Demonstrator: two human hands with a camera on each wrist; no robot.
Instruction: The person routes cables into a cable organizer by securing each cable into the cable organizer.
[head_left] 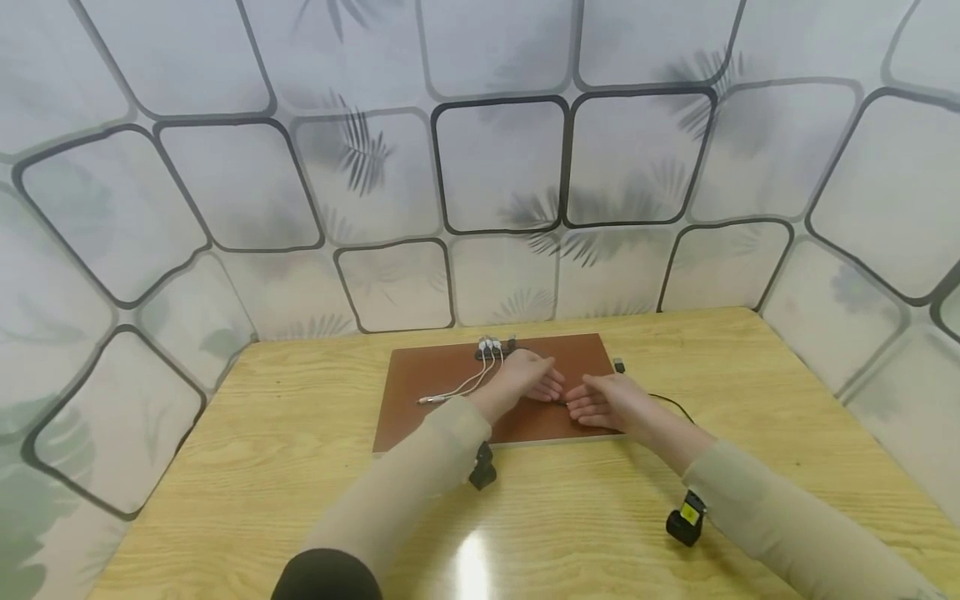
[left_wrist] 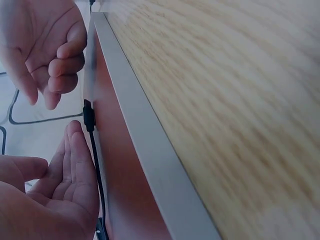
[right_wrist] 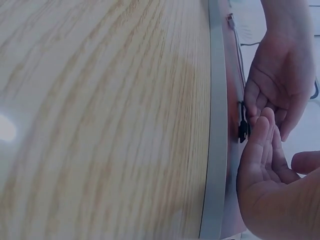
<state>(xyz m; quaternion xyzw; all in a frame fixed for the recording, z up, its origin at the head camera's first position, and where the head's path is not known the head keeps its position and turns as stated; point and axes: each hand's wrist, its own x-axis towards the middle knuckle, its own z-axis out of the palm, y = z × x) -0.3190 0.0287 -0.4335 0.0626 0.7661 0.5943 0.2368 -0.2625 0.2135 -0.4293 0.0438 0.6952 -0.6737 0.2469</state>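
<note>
Both of my hands lie over a brown board, fingers pointing toward each other. The left hand has its fingers loosely extended beside a thin black cable, with nothing in its grasp. My right hand is turned palm inward, its fingers loosely bent and holding nothing. On the board near the fingertips lies the black cable's small connector, also visible as a dark plug in the right wrist view. Just beyond the left hand, white cables run from white plugs in a black hub.
The board rests on a wood-grain table. Past its right edge are a black USB plug and a black cable. White cable ends lie at the board's left. A patterned curtain encloses the table's back and sides.
</note>
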